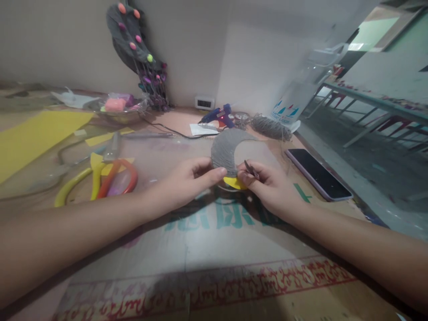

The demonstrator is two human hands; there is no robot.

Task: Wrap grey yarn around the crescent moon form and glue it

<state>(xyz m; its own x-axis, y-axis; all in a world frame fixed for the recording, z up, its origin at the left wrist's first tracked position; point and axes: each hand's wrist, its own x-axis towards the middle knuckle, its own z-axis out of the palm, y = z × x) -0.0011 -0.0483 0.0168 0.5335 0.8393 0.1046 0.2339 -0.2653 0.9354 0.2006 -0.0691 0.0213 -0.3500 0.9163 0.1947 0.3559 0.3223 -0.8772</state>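
Between my hands is a crescent (pixel 223 149) wrapped in grey yarn, its lower end still showing bare yellow card (pixel 235 183). My left hand (pixel 205 174) grips the crescent's left side, thumb across its front. At the lower right, my right hand (pixel 262 178) pinches the edge near the yellow part. A small dark object (pixel 250 169) sticks up from the right fingers; its kind is unclear. Behind the crescent lies a bundle of grey yarn (pixel 271 126).
A blue glue gun (pixel 219 115) rests at the back beside a small digital clock (pixel 204 103). Scissors (pixel 117 178) with orange and yellow handles lie left, a phone (pixel 319 174) right. A clear bottle (pixel 294 93) stands behind. A decorated grey crescent (pixel 129 38) leans on the wall.
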